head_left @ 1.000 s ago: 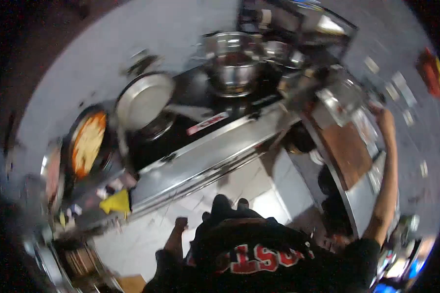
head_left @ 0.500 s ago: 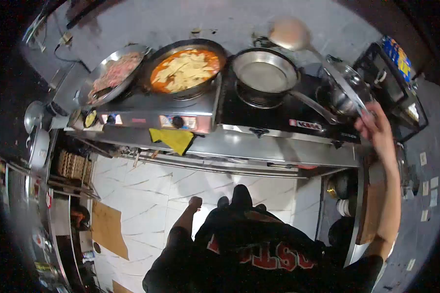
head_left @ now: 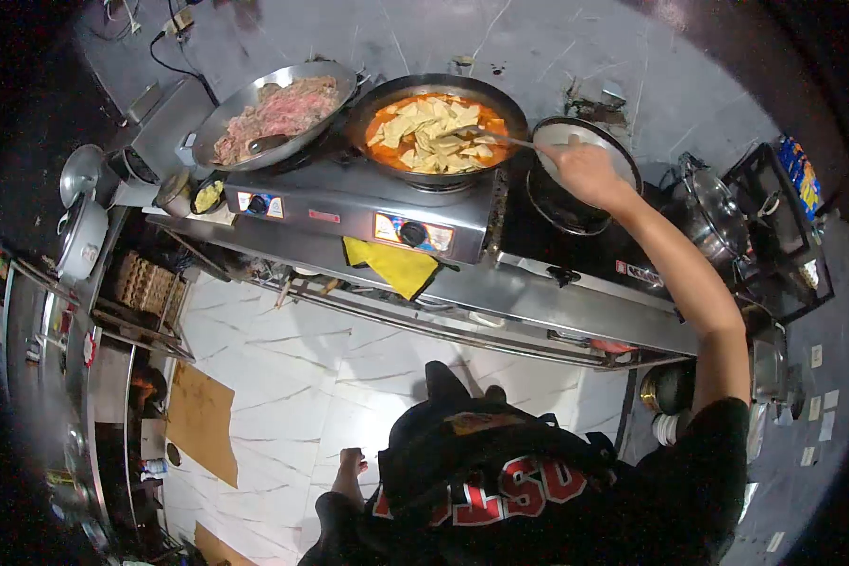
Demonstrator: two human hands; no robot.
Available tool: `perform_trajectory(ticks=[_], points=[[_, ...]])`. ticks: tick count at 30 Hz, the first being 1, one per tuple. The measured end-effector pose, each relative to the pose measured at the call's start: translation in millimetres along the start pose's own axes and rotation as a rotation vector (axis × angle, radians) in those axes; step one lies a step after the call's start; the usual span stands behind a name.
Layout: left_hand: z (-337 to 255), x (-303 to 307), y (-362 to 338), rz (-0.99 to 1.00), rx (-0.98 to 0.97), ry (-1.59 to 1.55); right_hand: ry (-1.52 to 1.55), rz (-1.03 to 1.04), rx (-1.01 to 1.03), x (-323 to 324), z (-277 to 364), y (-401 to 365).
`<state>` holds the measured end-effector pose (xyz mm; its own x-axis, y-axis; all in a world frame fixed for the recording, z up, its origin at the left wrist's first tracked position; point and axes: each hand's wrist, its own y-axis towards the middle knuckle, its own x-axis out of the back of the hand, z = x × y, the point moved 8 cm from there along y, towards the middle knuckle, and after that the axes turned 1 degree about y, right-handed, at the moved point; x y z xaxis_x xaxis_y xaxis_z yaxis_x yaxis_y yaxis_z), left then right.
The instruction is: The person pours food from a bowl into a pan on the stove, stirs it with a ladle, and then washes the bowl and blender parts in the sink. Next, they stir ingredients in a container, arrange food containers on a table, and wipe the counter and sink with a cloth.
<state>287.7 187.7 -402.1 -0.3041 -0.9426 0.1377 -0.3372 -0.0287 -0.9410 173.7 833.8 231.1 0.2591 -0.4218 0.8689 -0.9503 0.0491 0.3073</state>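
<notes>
My right hand is closed round the handle of a metal ladle. The ladle's head rests among pale flat pieces in a black wok of red stew and is partly covered by them. Beneath my right hand is a smaller pan on the right-hand burner, partly hidden by the hand and forearm. Low by my body, over the floor, hangs my left hand. Its fingers are curled in, with nothing seen in them.
Left of the stew is a wide steel pan of ground meat with a spoon in it. A yellow cloth hangs from the stove front. A lidded pot stands at the right, near a black rack.
My right hand has swung the ladle left and down from above the right burners into the stew. The view has shifted, and my left hand still hangs low.
</notes>
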Motion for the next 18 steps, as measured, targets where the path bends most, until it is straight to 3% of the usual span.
perform_trajectory(ticks=[3, 6, 7, 12, 14, 16, 17, 18], points=[[24, 6, -6, -0.146, 0.132, -0.149, 0.045, 0.127, -0.015, -10, 20, 27], [16, -16, 3, -0.034, 0.071, -0.147, 0.120, 0.109, 0.045, -18, 20, 25], [9, -21, -4, -0.120, 0.058, -0.115, 0.135, 0.061, 0.057, -17, 18, 26], [-33, -53, -38, -0.063, -0.005, -0.101, 0.072, 0.068, 0.016, -42, 43, 24], [-46, -62, -45, -0.051, -0.026, -0.091, 0.085, 0.012, 0.025, -21, 44, 20], [-54, -68, -52, -0.046, -0.042, -0.087, 0.093, 0.194, -0.061, 3, 22, 22], [-58, -70, -55, -0.045, -0.045, -0.084, 0.119, 0.035, 0.062, 13, 14, 27], [-61, -71, -59, -0.048, -0.050, -0.081, 0.122, 0.035, 0.061, 20, 10, 32]])
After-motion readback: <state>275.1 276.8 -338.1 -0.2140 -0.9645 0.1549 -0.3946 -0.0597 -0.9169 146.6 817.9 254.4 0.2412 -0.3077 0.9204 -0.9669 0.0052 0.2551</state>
